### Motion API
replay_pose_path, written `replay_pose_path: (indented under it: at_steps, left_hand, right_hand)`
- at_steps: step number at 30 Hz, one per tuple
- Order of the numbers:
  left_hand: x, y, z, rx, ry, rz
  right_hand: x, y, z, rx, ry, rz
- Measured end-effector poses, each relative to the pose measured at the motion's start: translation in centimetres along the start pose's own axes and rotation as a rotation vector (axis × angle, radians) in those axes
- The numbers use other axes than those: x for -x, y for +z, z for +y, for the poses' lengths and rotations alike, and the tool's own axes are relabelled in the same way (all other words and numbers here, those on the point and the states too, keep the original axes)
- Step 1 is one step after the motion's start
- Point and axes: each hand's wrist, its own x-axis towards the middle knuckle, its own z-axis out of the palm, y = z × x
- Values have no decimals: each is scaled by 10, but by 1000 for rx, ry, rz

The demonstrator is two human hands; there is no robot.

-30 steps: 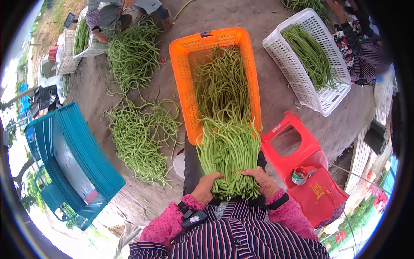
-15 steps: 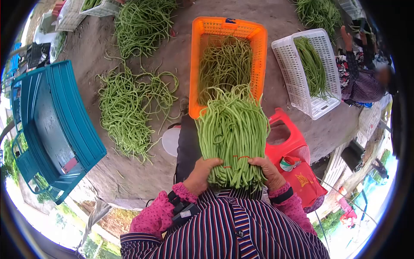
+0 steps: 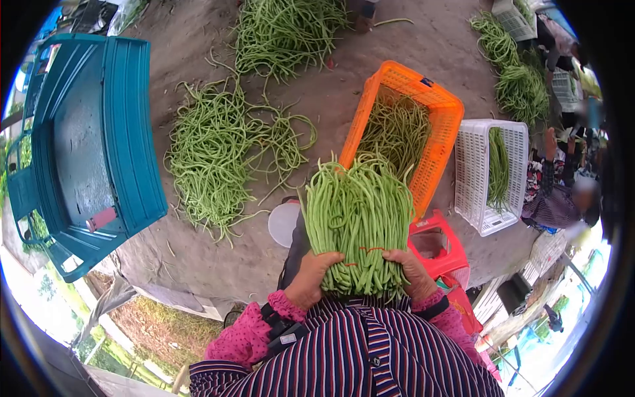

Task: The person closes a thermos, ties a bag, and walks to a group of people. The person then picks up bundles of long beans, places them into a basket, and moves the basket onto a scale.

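A thick bundle of long green beans [image 3: 360, 215], with orange-red bands around its lower part, is held in front of my striped shirt. My left hand [image 3: 312, 274] grips its lower left side, thumb on top. On the lower right side my right hand [image 3: 413, 272] grips it the same way. The fingers beneath the beans are hidden. Just beyond the bundle stands an orange crate [image 3: 442, 155] with more long beans [image 3: 397, 129] inside, its near part covered by the bundle.
Loose beans [image 3: 211, 155] and another pile [image 3: 284, 33] lie on the ground. A teal cart bed [image 3: 132, 132] stands left, a white crate [image 3: 468, 175] right. Nearer are a red stool [image 3: 454, 255] and a white round lid [image 3: 284, 223]. A person [image 3: 555, 202] sits at far right.
The view has turned, so the orange crate and ground piles appear farther right and the crate tilts. Both hands still grip the bundle, which is almost unmoved in view.
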Motion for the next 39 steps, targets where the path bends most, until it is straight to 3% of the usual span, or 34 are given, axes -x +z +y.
replay_pose_path:
  at_steps: [9,18,23,31,39]
  left_hand:
    - [57,-82,70,238,55,75]
    - [108,-97,99,438,267,224]
    - [131,-99,126,498,358,206]
    - [118,-84,178,544,382,93]
    - [70,-16,307,510,338,13]
  right_hand:
    - [-52,128,8,142,114,-217]
    - [-79,206,-1,319,275,-430]
    - [-86,247,-11,451,242,-513]
    - [-88,295,-73,486,239,-512]
    - [-139,334,-194,368,285,-452]
